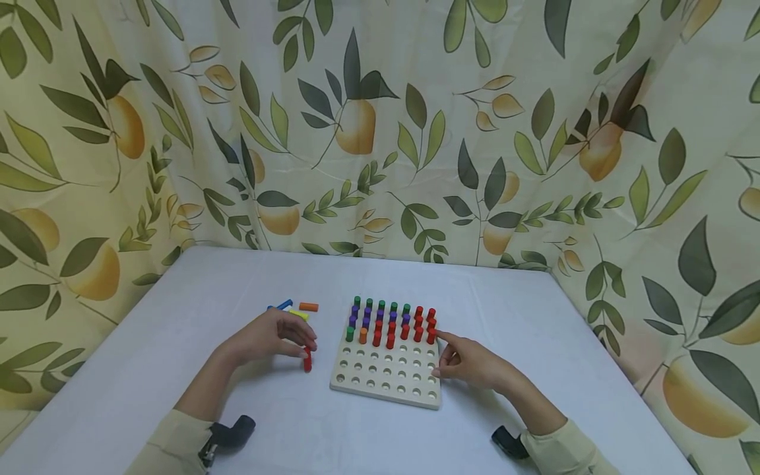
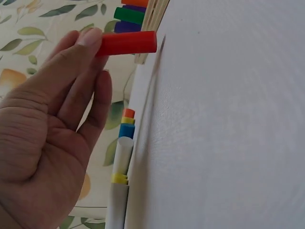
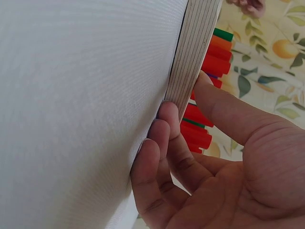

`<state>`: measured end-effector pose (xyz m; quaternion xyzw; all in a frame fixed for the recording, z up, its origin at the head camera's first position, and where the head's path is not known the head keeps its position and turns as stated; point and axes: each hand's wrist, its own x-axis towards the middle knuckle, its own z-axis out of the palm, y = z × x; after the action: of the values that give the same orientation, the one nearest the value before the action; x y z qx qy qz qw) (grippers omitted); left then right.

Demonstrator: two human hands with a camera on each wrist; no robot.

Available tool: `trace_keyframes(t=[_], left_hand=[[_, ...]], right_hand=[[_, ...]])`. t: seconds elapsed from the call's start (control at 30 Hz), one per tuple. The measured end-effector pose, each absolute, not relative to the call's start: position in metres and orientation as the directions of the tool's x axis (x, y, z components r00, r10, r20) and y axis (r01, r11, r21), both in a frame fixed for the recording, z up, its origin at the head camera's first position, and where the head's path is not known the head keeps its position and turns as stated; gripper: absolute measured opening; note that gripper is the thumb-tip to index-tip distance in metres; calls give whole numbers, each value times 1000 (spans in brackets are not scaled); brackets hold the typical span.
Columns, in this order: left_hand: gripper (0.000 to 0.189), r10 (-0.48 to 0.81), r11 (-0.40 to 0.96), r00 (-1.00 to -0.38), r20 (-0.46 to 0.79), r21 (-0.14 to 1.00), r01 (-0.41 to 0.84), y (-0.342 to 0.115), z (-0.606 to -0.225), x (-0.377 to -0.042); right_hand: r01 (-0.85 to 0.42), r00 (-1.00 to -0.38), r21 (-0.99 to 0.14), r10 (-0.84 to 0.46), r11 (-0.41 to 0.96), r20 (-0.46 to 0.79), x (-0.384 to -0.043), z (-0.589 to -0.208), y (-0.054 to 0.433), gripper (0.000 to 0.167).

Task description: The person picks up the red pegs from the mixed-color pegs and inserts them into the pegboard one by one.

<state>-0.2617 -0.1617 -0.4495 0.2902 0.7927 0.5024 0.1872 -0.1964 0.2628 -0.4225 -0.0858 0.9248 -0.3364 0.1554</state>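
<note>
My left hand (image 1: 267,338) pinches a red peg (image 2: 131,43) between thumb and fingers, left of the wooden pegboard (image 1: 387,394). The peg hangs upright in the head view. At the board's right edge, my right hand (image 1: 477,363) holds the board, thumb on its top face and curled fingers against its side (image 3: 190,52). Its forefinger reaches to a red peg (image 1: 431,336) at the end of a row. Green, purple, red and orange pegs (image 1: 363,336) stand in the far rows; the near rows show bare holes.
Loose pegs lie on the white table beyond my left hand: an orange peg (image 1: 309,307), a yellow peg (image 1: 299,315) and blue ones (image 1: 285,305). White pegs (image 2: 119,200) lie there too in the left wrist view. A leaf-and-fruit patterned curtain (image 1: 380,132) hangs behind the table.
</note>
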Motion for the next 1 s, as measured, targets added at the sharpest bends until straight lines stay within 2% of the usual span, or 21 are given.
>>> trace_keyframes(t=[0.2,0.4,1.0], left_hand=[[28,680,299,-732,-35,925,234,-160,-452,-262],[27,711,335,-700,-67,908,253,-158,-455,-261],[21,720,377,-689,-87,882,282,-154,-455,-259]], right_hand=[[-47,-938,-645,-256,763,-235,-196,-423,262,85],[-50,-937,-639,-258,767,-236,-196,-423,264,85],[-63,-936,-634,-266,771,-231,-197,-423,265,85]])
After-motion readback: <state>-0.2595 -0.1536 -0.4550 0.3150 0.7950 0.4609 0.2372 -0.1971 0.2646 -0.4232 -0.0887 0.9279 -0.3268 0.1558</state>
